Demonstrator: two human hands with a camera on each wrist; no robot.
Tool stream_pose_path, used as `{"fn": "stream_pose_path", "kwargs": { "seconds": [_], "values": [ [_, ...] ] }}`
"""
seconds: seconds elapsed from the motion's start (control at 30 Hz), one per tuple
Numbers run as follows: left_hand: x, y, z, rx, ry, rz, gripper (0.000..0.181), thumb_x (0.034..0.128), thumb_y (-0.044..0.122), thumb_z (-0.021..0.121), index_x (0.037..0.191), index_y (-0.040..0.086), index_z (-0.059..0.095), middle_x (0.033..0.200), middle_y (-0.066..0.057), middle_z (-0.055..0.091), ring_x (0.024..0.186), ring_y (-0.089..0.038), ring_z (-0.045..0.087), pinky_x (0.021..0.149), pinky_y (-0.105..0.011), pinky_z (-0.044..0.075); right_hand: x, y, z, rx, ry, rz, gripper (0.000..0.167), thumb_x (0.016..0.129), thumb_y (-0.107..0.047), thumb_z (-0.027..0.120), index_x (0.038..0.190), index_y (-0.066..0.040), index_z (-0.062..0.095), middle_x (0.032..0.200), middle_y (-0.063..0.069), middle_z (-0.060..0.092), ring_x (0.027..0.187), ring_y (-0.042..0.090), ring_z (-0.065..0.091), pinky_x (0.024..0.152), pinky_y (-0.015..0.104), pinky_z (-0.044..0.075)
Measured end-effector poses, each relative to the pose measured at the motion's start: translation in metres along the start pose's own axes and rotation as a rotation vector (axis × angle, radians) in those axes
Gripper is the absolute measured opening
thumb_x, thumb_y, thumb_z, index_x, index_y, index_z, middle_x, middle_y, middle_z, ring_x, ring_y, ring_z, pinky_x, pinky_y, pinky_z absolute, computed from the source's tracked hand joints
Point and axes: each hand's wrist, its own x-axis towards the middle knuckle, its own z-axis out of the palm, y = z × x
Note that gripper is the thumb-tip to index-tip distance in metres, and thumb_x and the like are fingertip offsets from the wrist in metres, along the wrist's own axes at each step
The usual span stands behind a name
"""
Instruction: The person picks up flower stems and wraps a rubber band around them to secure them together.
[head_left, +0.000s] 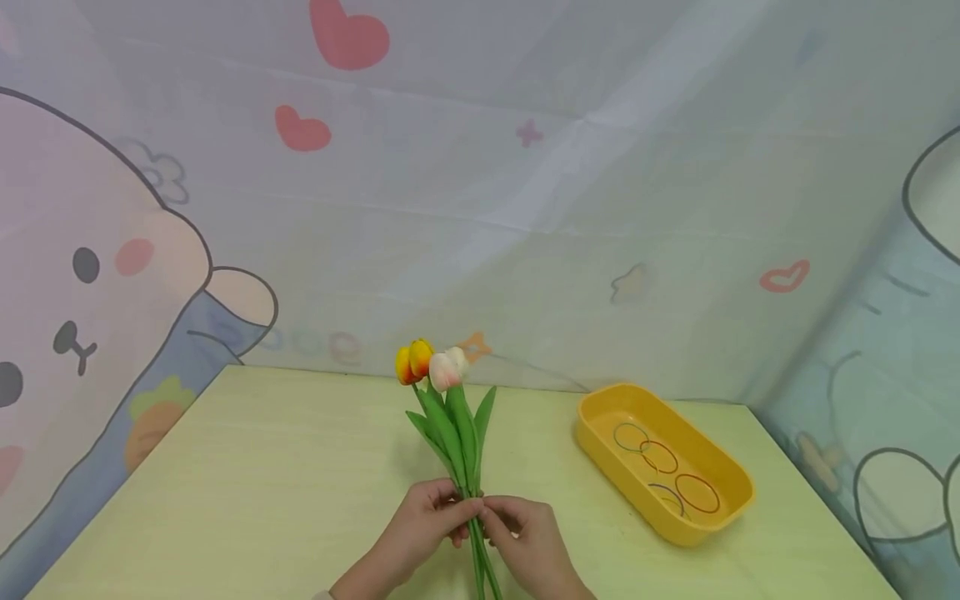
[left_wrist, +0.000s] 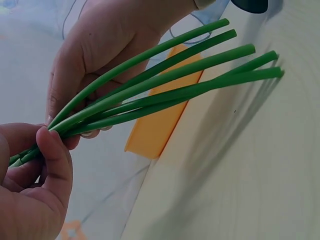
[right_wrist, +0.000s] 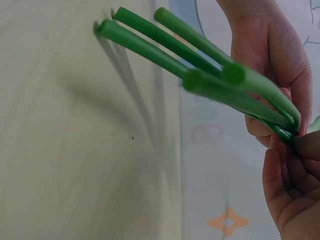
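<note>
A bunch of artificial tulips (head_left: 459,429) stands over the table's middle, with orange-yellow heads (head_left: 415,362) and pale pink-white heads (head_left: 447,368) above green leaves. My left hand (head_left: 423,529) pinches the stems just under the leaves, thumb across their front. From the other side, my right hand (head_left: 528,542) also pinches there, its fingertips meeting the left thumb. In the left wrist view, several green stems (left_wrist: 150,87) fan out past both hands. The right wrist view shows the cut stem ends (right_wrist: 150,50) pointing away. Whether a band circles the stems cannot be made out.
A yellow tray (head_left: 637,492) stands on the right of the pale table (head_left: 262,500). Several coloured rubber bands (head_left: 697,493) lie inside it. Behind the table hangs a printed cloth (head_left: 525,208) with hearts and cartoon animals.
</note>
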Motion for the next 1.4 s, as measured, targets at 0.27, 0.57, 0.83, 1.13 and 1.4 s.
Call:
{"fn": "stream_pose_path", "kwargs": {
  "seconds": [0.27, 0.57, 0.83, 1.13, 1.4],
  "values": [
    [0.001, -0.002, 0.0, -0.037, 0.002, -0.01, 0.03, 0.0944, 0.015, 0.062, 0.106, -0.013, 0.063, 0.075, 0.003, 0.063, 0.058, -0.007, 0.051, 0.057, -0.019, 0.048, 0.0, 0.0, 0.0, 0.013, -0.016, -0.036, 0.022, 0.095, -0.011, 0.06, 0.109, 0.003, 0.07, 0.101, 0.017, 0.072, 0.075, 0.008, 0.066, 0.064, 0.023, 0.057],
    [0.001, 0.004, -0.004, -0.024, 0.065, 0.023, 0.026, 0.093, 0.014, 0.064, 0.101, -0.011, 0.063, 0.067, 0.004, 0.061, 0.054, -0.006, 0.05, 0.055, -0.019, 0.046, 0.002, 0.001, -0.002, 0.166, -0.127, 0.102, 0.032, 0.098, -0.019, 0.057, 0.119, 0.004, 0.064, 0.107, 0.019, 0.069, 0.081, 0.007, 0.065, 0.071, 0.025, 0.057],
    [-0.003, 0.02, -0.022, -0.042, 0.101, 0.06, 0.021, 0.0937, 0.013, 0.062, 0.101, -0.006, 0.063, 0.063, 0.003, 0.054, 0.056, -0.007, 0.05, 0.061, -0.021, 0.048, -0.001, 0.009, -0.001, 0.5, -0.466, 0.284, 0.052, 0.103, -0.034, 0.045, 0.125, 0.012, 0.052, 0.096, 0.006, 0.069, 0.085, 0.013, 0.067, 0.08, 0.027, 0.055],
    [-0.003, 0.028, -0.038, -0.043, 0.134, 0.097, 0.022, 0.0946, 0.011, 0.061, 0.103, -0.01, 0.059, 0.069, 0.001, 0.054, 0.06, -0.009, 0.049, 0.06, -0.02, 0.046, -0.005, 0.014, -0.002, 0.638, -0.597, 0.344, 0.05, 0.102, -0.029, 0.048, 0.134, 0.01, 0.046, 0.092, -0.002, 0.066, 0.075, 0.008, 0.061, 0.074, 0.023, 0.052],
    [-0.002, 0.025, -0.042, -0.032, 0.126, 0.078, 0.027, 0.0948, 0.012, 0.061, 0.108, -0.012, 0.058, 0.072, 0.002, 0.058, 0.06, -0.007, 0.048, 0.059, -0.018, 0.043, -0.004, 0.013, 0.01, 0.41, -0.393, 0.395, 0.036, 0.1, -0.018, 0.051, 0.124, 0.008, 0.059, 0.074, -0.001, 0.059, 0.061, 0.008, 0.049, 0.059, 0.019, 0.043]
  ]
}}
